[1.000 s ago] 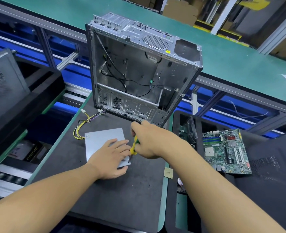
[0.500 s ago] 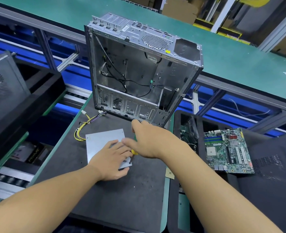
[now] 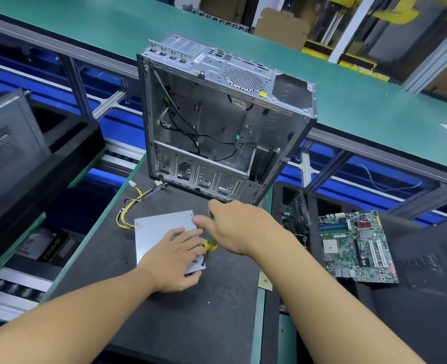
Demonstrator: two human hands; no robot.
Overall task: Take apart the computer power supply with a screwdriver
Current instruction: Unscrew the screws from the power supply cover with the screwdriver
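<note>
The grey metal power supply (image 3: 159,229) lies flat on the dark mat, with its yellow and black cable bundle (image 3: 131,206) trailing off to the far left. My left hand (image 3: 176,258) rests flat on its near right part, fingers straight. My right hand (image 3: 232,227) grips the yellow and green screwdriver (image 3: 210,244). The tool stands nearly upright with its tip at the power supply's near right corner, just right of my left fingers.
An emptied computer case (image 3: 217,119) stands open right behind the power supply. A motherboard (image 3: 356,245) lies on a black tray (image 3: 427,298) to the right. Another black case (image 3: 4,145) sits at the left. The green conveyor (image 3: 374,106) runs across the back.
My right hand has shifted its fingers around the screwdriver handle, turning it. My left hand stays pressed on the power supply.
</note>
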